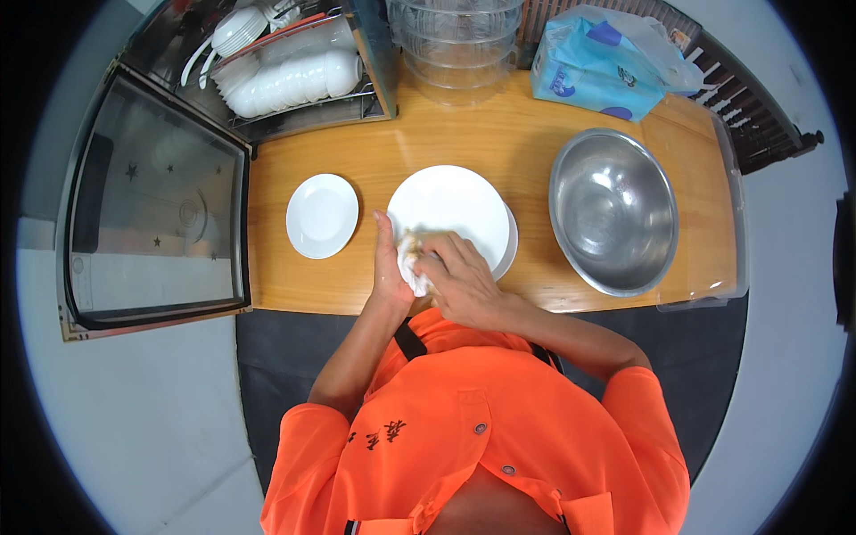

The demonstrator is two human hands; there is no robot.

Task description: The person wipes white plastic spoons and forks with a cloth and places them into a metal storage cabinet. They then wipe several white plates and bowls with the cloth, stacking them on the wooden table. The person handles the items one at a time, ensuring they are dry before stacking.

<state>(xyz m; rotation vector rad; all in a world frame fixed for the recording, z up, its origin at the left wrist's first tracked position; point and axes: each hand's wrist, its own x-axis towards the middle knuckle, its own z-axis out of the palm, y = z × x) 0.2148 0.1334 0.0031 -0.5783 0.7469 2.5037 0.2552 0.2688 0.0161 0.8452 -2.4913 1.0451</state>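
Over the near edge of the table, my two hands are together around a crumpled white cloth or tissue wad [408,265]. My left hand [389,272] supports it from the left, with one digit stretched upward and the other fingers hidden. Curled fingers of my right hand [464,283] press on the wad from the right. Just beyond my hands lies a large white round plate [450,201]. Another white plate [509,254] shows partly from underneath it, on the right. To the left, apart from my hands, rests a smaller white oval plate [322,217].
A steel basin [613,214] stands on the right of the wooden table [374,147]. Behind are a blue tissue pack [593,67] and stacked clear containers [456,53]. At the left, a cabinet with white bowls [303,78] has its glass door [160,201] swung outward.
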